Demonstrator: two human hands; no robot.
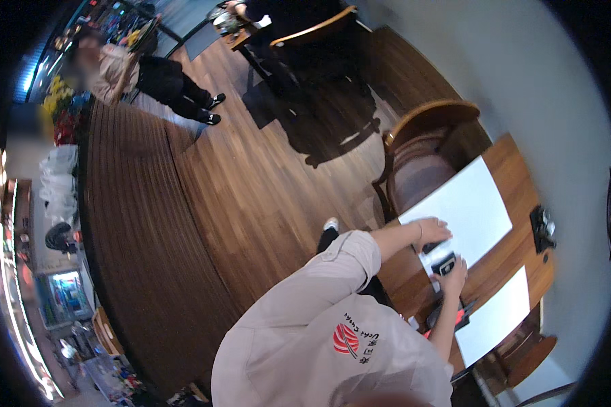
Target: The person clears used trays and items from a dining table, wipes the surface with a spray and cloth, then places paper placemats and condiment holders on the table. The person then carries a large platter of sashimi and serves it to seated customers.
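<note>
Left hand (430, 230) flat, fingers spread, pressing on white paper placemat (465, 210) at near edge of wooden counter (516, 244); right hand (453, 275) closed around small dark object (444, 263) just beside it. One placemat laid, second white placemat (499, 315) already down further along; dark condiment holder (542, 228) against wall.

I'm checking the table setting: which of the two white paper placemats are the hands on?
The larger white paper placemat nearest the round-backed wooden chair; the left hand rests on its edge. The other white placemat lies untouched, closer to the person.

soft indoor light, chair shadows on the floor, strong fisheye bending, dark corners, slight blur.
</note>
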